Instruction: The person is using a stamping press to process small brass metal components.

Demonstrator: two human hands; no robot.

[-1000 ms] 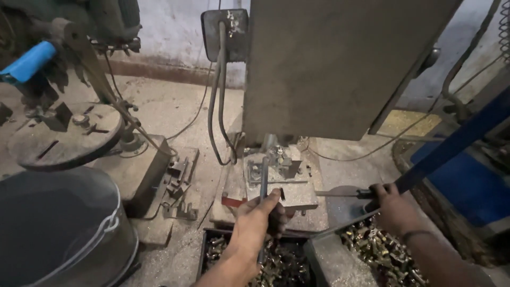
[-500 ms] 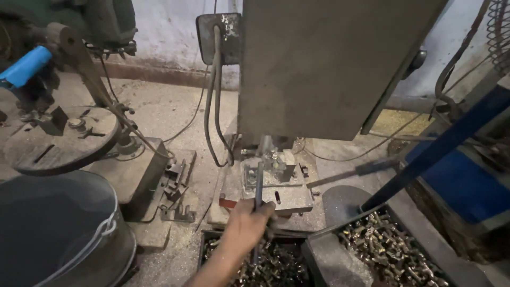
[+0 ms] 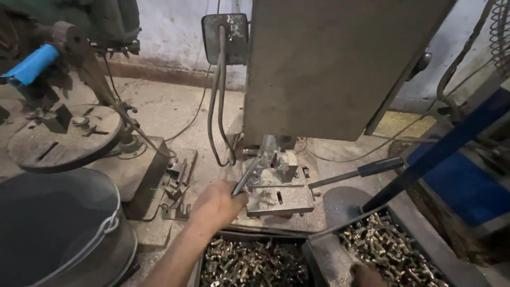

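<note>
My left hand [image 3: 219, 204] is closed around a thin grey metal rod [image 3: 245, 176] whose far end reaches into the jig [image 3: 276, 170] on the press's base plate [image 3: 280, 202]. The big grey machine head [image 3: 329, 64] hangs right above the jig. My right hand [image 3: 366, 275] shows only as a small part at the bottom edge, down at the tray of small brass parts [image 3: 382, 250]; I cannot see its fingers. A black-handled lever [image 3: 366, 170] sticks out to the right of the jig.
A second black tray of brass parts [image 3: 255, 263] lies below my left hand. A dark metal bucket [image 3: 58, 228] stands at the lower left. A drill stand with a round table [image 3: 64, 135] and blue handle [image 3: 31, 65] is at the left. A blue frame bar [image 3: 446, 143] slants on the right.
My right hand has left the lever and dropped to the brass parts tray at the bottom edge. My left hand has shifted left, and the rod now leans into the jig.
</note>
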